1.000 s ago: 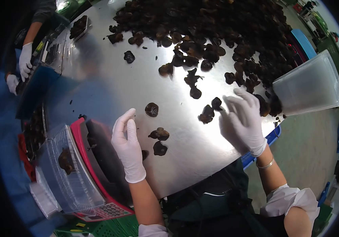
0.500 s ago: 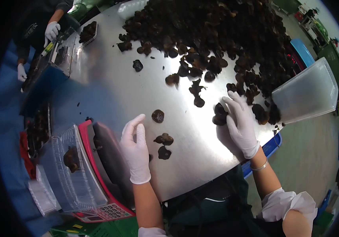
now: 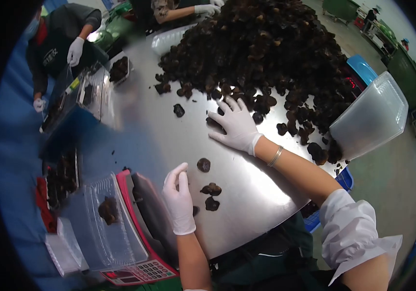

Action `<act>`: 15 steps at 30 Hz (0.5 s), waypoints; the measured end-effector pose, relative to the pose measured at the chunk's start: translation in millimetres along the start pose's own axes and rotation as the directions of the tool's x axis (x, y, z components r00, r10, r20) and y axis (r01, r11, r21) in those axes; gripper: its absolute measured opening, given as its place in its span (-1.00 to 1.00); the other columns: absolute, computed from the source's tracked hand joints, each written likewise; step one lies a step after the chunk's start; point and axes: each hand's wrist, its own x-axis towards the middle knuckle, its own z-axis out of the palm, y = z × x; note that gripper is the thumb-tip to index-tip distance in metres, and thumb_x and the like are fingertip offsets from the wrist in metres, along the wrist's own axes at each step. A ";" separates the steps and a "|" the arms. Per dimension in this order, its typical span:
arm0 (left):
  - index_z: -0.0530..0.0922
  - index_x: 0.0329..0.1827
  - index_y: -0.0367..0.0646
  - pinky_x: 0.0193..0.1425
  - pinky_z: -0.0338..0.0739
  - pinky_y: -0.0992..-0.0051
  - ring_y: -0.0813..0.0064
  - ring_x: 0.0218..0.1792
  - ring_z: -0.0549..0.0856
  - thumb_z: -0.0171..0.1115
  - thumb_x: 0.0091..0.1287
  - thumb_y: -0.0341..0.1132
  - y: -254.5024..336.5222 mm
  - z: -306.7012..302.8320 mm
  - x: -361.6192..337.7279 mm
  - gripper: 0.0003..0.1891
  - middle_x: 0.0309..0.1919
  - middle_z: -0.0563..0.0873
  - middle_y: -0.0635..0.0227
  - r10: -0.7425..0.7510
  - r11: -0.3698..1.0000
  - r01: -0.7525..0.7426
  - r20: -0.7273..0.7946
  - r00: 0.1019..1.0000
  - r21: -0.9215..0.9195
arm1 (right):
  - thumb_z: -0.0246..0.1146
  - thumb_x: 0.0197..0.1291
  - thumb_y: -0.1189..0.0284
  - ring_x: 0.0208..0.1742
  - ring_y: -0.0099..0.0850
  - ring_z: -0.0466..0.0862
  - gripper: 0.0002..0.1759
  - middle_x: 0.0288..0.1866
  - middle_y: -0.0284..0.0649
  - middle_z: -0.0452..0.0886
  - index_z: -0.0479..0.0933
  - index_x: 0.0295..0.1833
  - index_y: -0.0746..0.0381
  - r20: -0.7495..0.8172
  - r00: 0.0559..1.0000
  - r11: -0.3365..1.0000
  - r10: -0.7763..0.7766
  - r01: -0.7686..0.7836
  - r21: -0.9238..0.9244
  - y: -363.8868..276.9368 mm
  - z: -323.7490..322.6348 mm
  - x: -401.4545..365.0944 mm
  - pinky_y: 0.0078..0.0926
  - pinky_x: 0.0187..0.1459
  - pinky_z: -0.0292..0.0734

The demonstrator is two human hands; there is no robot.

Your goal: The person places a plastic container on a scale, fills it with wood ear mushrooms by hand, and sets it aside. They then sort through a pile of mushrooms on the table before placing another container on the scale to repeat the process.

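Observation:
My right hand (image 3: 236,125), in a white glove, reaches to the near edge of a large heap of dark wood ear mushrooms (image 3: 261,43). Its fingers are spread over a few dark pieces, partly hidden beneath the palm and fingers. Lower down, my left hand (image 3: 178,199), also gloved, is held above the metal table (image 3: 247,203) with thumb and fingers apart and nothing visible in it. Just right of it lie a round wood ear (image 3: 203,165) and two more pieces (image 3: 212,196). Beside it on the left, a clear plastic tray (image 3: 96,233) holds one wood ear (image 3: 108,210) on a red-framed scale (image 3: 142,269).
A stack of clear containers (image 3: 370,116) leans at the table's right edge, near a blue-topped device (image 3: 362,69). A blue basket (image 3: 345,179) is below that edge. At upper left, a co-worker (image 3: 67,39) stands by filled trays; another person's gloved hand (image 3: 207,9) is behind the heap.
My right hand has moved left and away from me to the heap's edge. The loose pieces formerly near it no longer show in their places. The view has shifted; my left hand stays beside the scale.

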 end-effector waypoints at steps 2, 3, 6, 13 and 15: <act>0.70 0.05 -0.30 0.16 0.57 0.45 0.42 0.02 0.72 0.12 0.50 -0.47 4.8 1.0 -0.3 -0.78 0.01 0.75 0.25 -0.109 0.991 0.107 -0.016 0.994 -0.085 | 0.25 0.28 0.14 0.20 0.01 0.52 -0.69 -0.01 -0.05 0.59 0.59 -0.09 0.16 -0.026 1.000 0.999 0.007 -0.008 -0.049 3.1 -1.9 2.2 0.06 0.26 0.35; 0.69 0.06 -0.32 0.17 0.58 0.45 0.43 0.04 0.72 0.11 0.50 -0.48 -2.5 0.3 1.2 -0.77 0.00 0.75 0.24 -0.062 0.996 0.061 -0.020 0.998 -0.063 | 0.25 0.28 0.17 0.13 -0.03 0.52 -0.72 -0.06 -0.07 0.58 0.58 -0.13 0.17 -0.004 0.999 0.998 0.044 -0.044 -0.038 3.8 -7.7 -1.7 0.02 0.18 0.39; 0.69 0.07 -0.35 0.21 0.58 0.45 0.41 0.07 0.72 0.11 0.50 -0.48 -3.4 0.7 0.6 -0.77 0.01 0.74 0.22 -0.049 0.994 0.046 -0.024 0.999 -0.103 | 0.26 0.27 0.21 0.00 -0.11 0.53 -0.77 -0.15 -0.11 0.57 0.56 -0.19 0.16 0.019 0.996 0.996 0.091 -0.090 -0.013 3.4 -26.4 -38.2 -0.10 0.01 0.42; 0.69 0.10 -0.30 0.17 0.58 0.45 0.44 0.04 0.72 0.12 0.52 -0.46 -2.7 4.3 -4.2 -0.77 0.03 0.74 0.25 -0.028 0.999 0.029 0.024 0.999 -0.041 | 0.33 0.19 0.23 0.01 -0.14 0.53 -0.78 -0.16 -0.20 0.55 0.56 -0.30 0.15 -0.081 0.976 0.972 0.204 -0.212 -0.103 31.9 -94.2 -159.5 -0.16 0.00 0.42; 0.69 0.10 -0.28 0.15 0.59 0.46 0.45 0.01 0.71 0.13 0.54 -0.42 -2.3 4.8 -6.2 -0.77 0.02 0.74 0.27 -0.032 0.999 0.033 0.025 0.999 -0.042 | 0.34 0.17 0.25 0.05 -0.13 0.54 -0.79 -0.15 -0.20 0.58 0.57 -0.29 0.15 -0.112 0.956 0.943 0.270 -0.286 -0.168 41.6 -113.6 -187.5 -0.12 0.04 0.45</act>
